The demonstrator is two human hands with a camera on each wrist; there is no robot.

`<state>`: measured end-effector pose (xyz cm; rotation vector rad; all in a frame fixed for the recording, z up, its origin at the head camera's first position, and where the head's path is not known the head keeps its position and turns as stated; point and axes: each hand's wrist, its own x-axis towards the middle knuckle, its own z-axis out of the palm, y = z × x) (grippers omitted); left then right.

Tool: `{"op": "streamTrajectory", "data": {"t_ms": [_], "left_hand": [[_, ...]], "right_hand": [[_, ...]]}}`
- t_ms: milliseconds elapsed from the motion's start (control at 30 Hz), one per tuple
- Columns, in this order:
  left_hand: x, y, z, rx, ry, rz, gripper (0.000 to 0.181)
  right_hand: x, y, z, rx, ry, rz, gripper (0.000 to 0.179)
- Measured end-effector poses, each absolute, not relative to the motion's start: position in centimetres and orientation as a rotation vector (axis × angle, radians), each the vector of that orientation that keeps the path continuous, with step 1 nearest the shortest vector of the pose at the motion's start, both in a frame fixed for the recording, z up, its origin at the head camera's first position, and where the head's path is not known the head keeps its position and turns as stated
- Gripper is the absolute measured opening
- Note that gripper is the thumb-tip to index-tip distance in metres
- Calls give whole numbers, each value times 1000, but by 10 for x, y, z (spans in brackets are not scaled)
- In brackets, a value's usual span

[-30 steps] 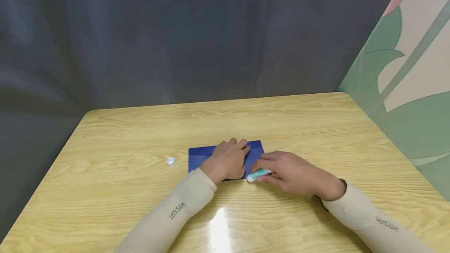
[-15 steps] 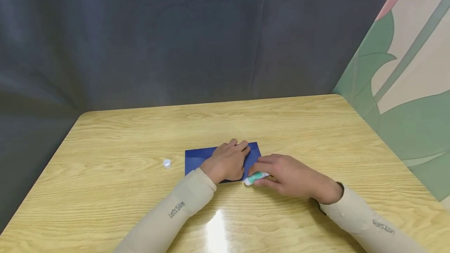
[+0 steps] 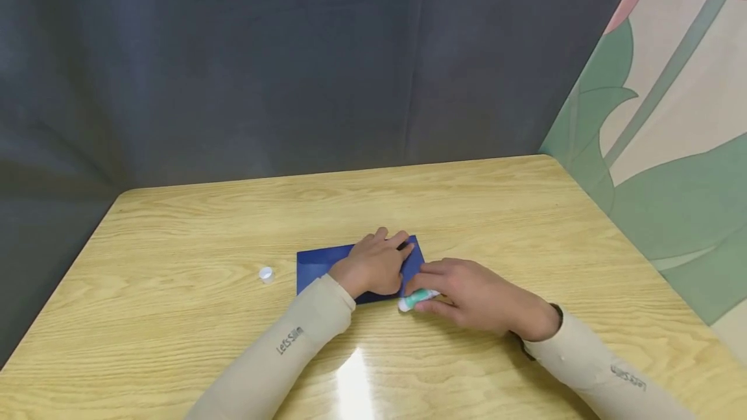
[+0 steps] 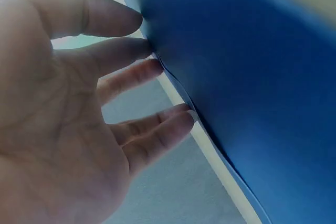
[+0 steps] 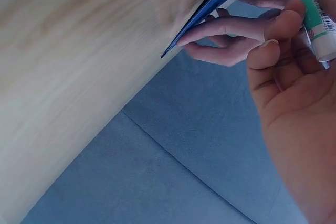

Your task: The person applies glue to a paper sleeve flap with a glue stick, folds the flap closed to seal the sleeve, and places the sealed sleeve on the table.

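A blue envelope (image 3: 314, 269) lies flat on the table in the head view, its flap line along the far side. My left hand (image 3: 373, 266) rests on it with fingers spread; the left wrist view shows the fingertips (image 4: 181, 121) touching the blue paper. My right hand (image 3: 475, 293) grips a glue stick (image 3: 415, 299) with a green and white label, thumb and fingers around the tube. Its white end sits at the envelope's near edge, close to the right corner. In the right wrist view the tube (image 5: 307, 3) slants between the fingers. My left hand covers the envelope's middle.
A small white cap (image 3: 266, 275) stands on the wood-grain table (image 3: 175, 316), left of the envelope. A dark curtain (image 3: 262, 70) hangs behind the table. On the right is a wall (image 3: 671, 148) painted with flowers.
The head view has turned slightly to the right. My left hand has shifted a little rightward over the envelope. The glue stick, still in my right hand, has moved slightly toward me.
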<state>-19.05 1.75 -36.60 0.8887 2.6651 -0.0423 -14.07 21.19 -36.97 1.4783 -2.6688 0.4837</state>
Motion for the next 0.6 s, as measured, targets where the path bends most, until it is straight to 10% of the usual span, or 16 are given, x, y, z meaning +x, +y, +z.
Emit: {"op": "streamTrajectory", "data": {"t_ms": [600], "left_hand": [[-198, 6, -366, 838, 2520, 207, 51]], "right_hand": [[-140, 211, -370, 1466, -2706, 461, 17]]}}
